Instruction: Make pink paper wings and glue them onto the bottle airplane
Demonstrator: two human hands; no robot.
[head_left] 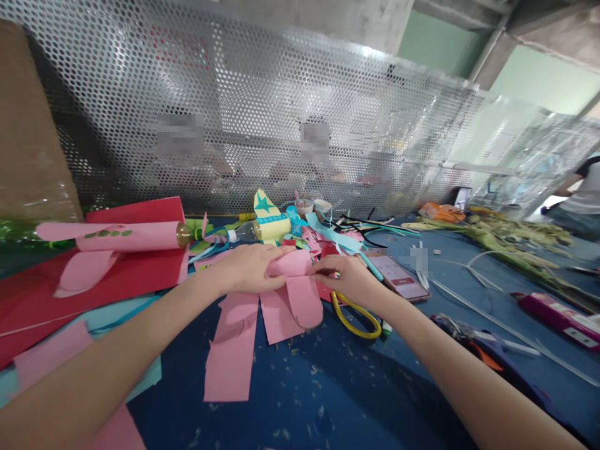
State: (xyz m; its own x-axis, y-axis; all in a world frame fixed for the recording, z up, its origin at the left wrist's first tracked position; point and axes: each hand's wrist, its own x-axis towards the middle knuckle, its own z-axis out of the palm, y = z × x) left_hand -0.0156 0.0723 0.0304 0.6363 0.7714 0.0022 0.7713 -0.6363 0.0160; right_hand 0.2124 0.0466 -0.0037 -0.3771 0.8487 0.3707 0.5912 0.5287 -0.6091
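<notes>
A folded piece of pink paper [304,299] with a rounded end lies between my hands at the middle of the table. My left hand [253,267] grips it from the left, thumb on top. At its right edge, my right hand [344,275] pinches the paper between thumb and fingers. Beneath and in front lies a pink paper strip [230,362] with a torn, uneven edge. Just beyond my left hand rests a plastic bottle [246,231] wrapped in yellow paper with a star. Yellow-handled scissors [356,317] lie under my right wrist, blades hidden.
At left, a bottle in pink paper [131,236] lies on red card [42,287]. A phone [398,275], a purple box [560,319] and dark-handled scissors [497,356] are on the right. A perforated metal screen [262,125] stands behind, with people beyond it.
</notes>
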